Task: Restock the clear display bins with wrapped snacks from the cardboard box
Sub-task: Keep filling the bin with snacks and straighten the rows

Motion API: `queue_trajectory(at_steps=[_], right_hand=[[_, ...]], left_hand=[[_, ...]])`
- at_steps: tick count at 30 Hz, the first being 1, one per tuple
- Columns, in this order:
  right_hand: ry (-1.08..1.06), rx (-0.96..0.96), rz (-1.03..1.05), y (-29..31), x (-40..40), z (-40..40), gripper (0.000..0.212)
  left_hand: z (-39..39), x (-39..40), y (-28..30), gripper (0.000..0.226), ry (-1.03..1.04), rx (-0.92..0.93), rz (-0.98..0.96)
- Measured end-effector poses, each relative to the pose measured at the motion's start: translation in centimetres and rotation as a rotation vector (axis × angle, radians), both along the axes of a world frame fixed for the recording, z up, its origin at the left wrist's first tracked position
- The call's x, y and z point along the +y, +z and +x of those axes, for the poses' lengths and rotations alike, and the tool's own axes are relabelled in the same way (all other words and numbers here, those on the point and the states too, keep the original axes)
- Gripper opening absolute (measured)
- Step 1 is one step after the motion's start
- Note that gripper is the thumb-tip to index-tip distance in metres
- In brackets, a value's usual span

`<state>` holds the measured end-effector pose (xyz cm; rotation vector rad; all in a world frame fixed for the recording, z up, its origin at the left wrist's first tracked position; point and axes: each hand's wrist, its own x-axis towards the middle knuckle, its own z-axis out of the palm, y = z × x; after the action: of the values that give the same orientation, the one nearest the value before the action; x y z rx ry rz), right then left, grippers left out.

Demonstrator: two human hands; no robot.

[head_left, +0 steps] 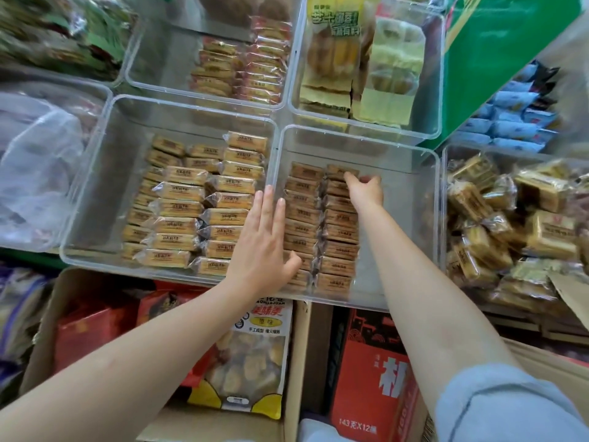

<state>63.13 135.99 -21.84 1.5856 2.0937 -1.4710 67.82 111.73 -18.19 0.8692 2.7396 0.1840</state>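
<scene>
A clear display bin [360,137] in the middle holds two neat rows of brown wrapped snacks [302,215]. My right hand [365,189] reaches deep into it, and its curled fingers and thumb pinch the farthest wrapped snack [338,171] of the right row. My left hand [259,240] lies with straight fingers over the bin's left wall, thumb touching the near end of the left row. A loose heap of the same kind of wrapped snacks [510,218] lies at the right, beside a cardboard flap [570,296].
The bin to the left [191,103] holds rows of yellow wrapped snacks [197,212]. Farther bins hold more packets [331,59]. Below the shelf are an open cardboard box [41,330] with red packages, a snack bag [255,355] and a red carton [369,378].
</scene>
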Motion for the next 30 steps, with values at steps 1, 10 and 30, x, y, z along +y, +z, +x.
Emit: queue_trajectory(at_steps=[1, 10, 30], right_hand=[[-0.012, 0.017, -0.035, 0.4, -0.1, 0.5, 0.054], [0.313, 0.143, 0.157, 7.8, -7.1, 11.0, 0.015], [0.198, 0.428, 0.328, 23.7, -2.9, 43.3, 0.019]], left_hand=[[0.0, 0.0, 0.0, 0.093, 0.002, -0.002, 0.005], [-0.1, -0.2, 0.8, 0.095, -0.005, 0.0, 0.021], [27.5, 5.8, 14.8, 0.061, -0.537, -0.205, 0.455]])
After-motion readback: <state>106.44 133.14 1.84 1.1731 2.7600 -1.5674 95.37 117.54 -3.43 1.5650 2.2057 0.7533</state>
